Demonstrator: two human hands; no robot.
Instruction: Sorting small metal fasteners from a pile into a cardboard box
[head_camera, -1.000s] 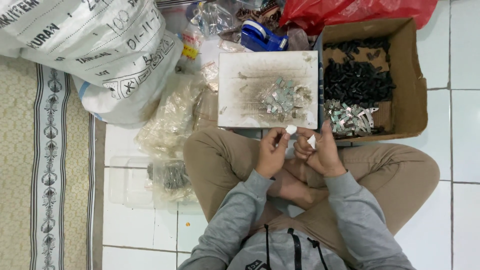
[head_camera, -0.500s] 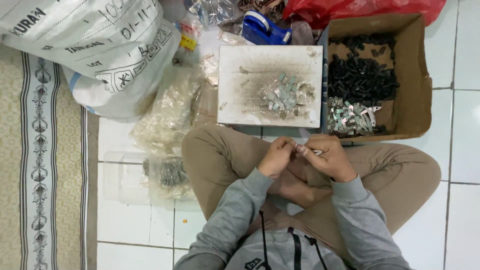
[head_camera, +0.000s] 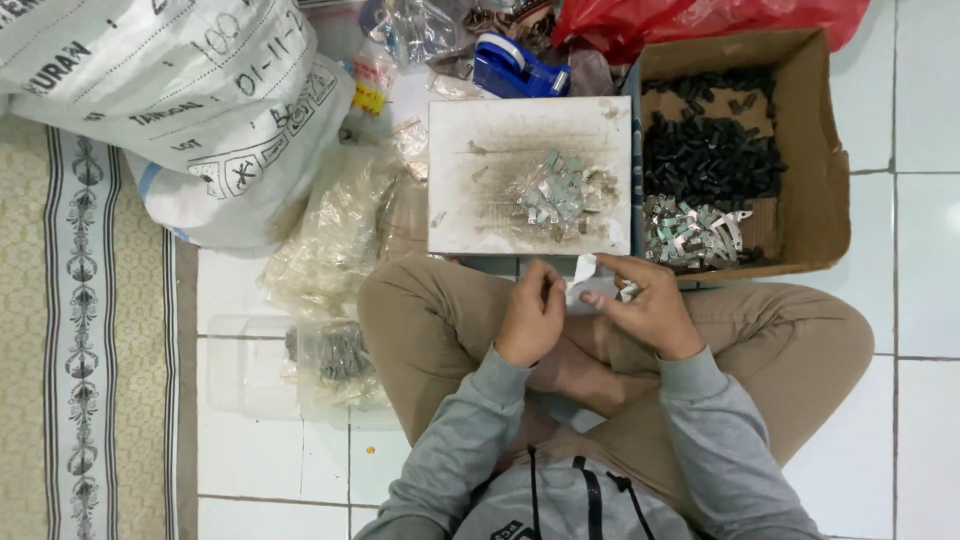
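White scrap (head_camera: 583, 270) pinched between both hands, held above the crossed legs, just below the board (head_camera: 460, 200). Left hand (head_camera: 532, 312) curled shut near its left edge; right hand (head_camera: 645, 308) grips from the right, fingers pointing left, possibly with a small metal clip tucked in too, hard to tell. Metal pieces (head_camera: 555, 195) lie straight ahead on the board; box (head_camera: 800, 210) sits ahead-right, nearer the right hand.
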